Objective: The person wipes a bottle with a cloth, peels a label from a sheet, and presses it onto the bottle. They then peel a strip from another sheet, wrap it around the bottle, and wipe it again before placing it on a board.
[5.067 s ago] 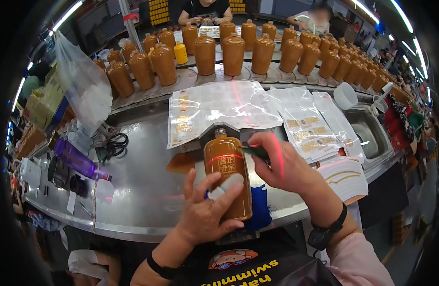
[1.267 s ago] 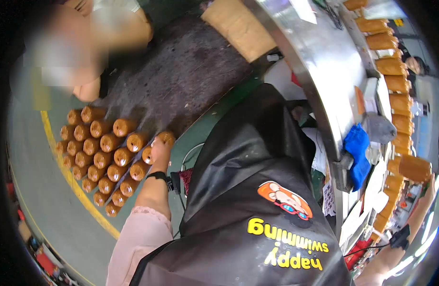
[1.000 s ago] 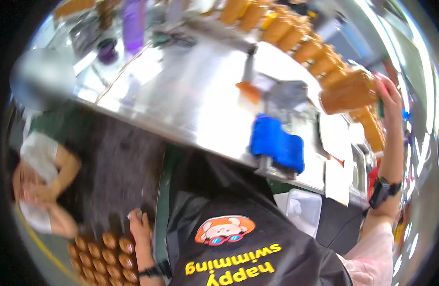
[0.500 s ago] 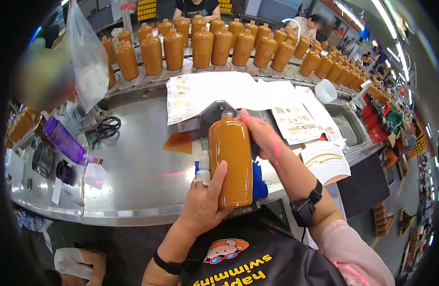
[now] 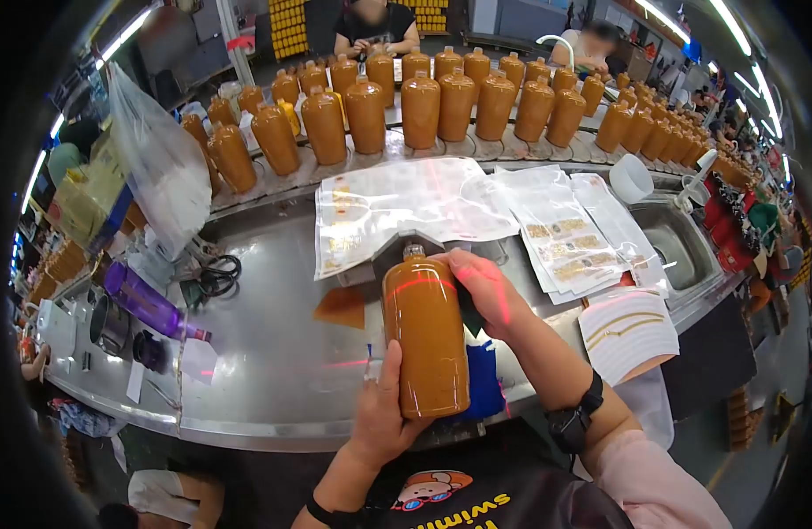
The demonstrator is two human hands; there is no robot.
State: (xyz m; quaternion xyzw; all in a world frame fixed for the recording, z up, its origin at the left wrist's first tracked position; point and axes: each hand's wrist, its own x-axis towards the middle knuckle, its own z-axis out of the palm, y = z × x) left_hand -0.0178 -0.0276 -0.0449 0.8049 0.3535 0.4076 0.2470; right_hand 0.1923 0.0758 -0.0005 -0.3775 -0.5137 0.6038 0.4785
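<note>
Between my two hands is a glossy amber-brown bottle (image 5: 426,344), its neck pointing away from me over the metal bench. My left hand (image 5: 384,410) grips its lower left side, thumb along the body. The right hand (image 5: 481,286) holds the shoulder by the neck on the right. A red laser line crosses the bottle's shoulder and my right hand. Just beyond the neck stands a grey metal holder (image 5: 397,245), partly covered by the bottle. A blue cloth (image 5: 484,379) lies to the right of the bottle, and a brown flat piece (image 5: 342,307) to the left.
Decal sheets (image 5: 415,203) and more printed sheets (image 5: 565,238) cover the back of the bench (image 5: 274,353). Several brown bottles (image 5: 421,110) stand on a curved conveyor behind. A sink (image 5: 679,247) with a white bowl (image 5: 631,179) is right; a purple bottle (image 5: 146,298) lies left. Other people sit opposite.
The head view has shifted, so the bench and conveyor bottles appear lower. Both hands keep hold of the bottle, and the red line now falls across its shoulder.
</note>
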